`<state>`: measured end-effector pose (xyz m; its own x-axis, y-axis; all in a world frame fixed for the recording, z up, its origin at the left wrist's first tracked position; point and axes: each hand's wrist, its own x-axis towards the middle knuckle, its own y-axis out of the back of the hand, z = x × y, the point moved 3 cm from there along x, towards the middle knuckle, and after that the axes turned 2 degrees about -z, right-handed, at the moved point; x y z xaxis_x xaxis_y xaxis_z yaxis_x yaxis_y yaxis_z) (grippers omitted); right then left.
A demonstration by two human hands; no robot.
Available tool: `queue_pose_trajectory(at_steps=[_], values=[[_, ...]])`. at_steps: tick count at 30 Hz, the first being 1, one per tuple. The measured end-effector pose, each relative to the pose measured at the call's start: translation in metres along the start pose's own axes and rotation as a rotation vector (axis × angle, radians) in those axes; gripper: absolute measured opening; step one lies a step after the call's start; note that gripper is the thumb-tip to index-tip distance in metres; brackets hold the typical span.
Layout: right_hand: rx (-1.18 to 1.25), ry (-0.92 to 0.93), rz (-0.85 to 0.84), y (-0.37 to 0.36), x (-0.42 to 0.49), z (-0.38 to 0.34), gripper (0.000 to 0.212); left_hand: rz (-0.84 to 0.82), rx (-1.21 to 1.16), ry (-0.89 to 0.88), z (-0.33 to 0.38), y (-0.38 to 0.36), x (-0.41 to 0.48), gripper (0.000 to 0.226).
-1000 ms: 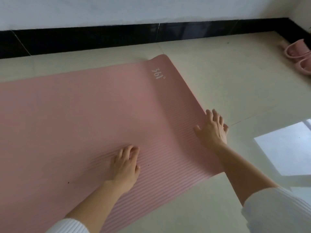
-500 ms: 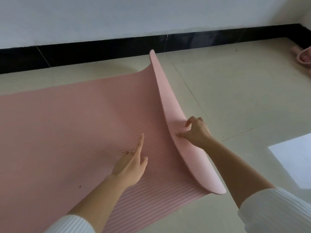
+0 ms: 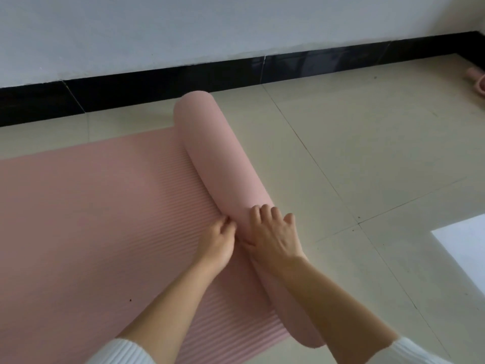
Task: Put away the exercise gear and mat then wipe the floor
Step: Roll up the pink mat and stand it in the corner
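Note:
A pink ribbed exercise mat (image 3: pixel 91 219) lies on the pale tiled floor. Its right end is curled over into a thick roll (image 3: pixel 215 158) that runs from near the wall toward me. My right hand (image 3: pixel 273 237) lies flat on top of the roll's near part, fingers spread over it. My left hand (image 3: pixel 217 240) sits just left of it with fingers bent, pressing at the seam where the roll meets the flat mat. Both forearms reach in from the bottom, with white sleeves at the frame's edge.
A black skirting strip (image 3: pixel 157 88) runs along the white wall behind the mat. A pink slipper (image 3: pixel 476 80) lies at the far right edge. A bright patch of light (image 3: pixel 464 248) falls on the floor tiles (image 3: pixel 367 153) to the right.
The mat's right end went from flat, to lifted and folded over, to a thick roll. Both hands moved together onto the roll's near part.

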<state>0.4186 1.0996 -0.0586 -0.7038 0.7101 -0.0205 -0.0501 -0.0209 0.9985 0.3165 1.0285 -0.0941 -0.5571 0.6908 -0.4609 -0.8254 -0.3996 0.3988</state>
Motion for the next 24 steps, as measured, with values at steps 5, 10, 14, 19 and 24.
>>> queue_pose_trajectory(at_steps=[5,10,14,19,24], values=[[0.424,0.006,0.033,0.006,-0.011,-0.013,0.038,-0.098,-0.759,0.319,0.013,0.016,0.001,0.042],[0.780,-0.145,0.083,0.019,0.000,0.009,0.022,-0.217,-0.769,0.240,0.032,0.009,0.004,0.030],[0.789,-0.162,0.111,0.017,0.000,0.018,0.018,-0.290,-0.708,0.190,0.042,-0.005,0.008,0.017],[1.093,-0.520,0.010,0.010,0.003,0.040,0.043,-0.276,-0.790,0.160,0.042,-0.012,0.016,0.021],[1.232,-0.567,-0.151,0.004,-0.001,0.053,0.035,-0.309,-0.842,0.135,0.039,-0.016,0.018,0.020]])
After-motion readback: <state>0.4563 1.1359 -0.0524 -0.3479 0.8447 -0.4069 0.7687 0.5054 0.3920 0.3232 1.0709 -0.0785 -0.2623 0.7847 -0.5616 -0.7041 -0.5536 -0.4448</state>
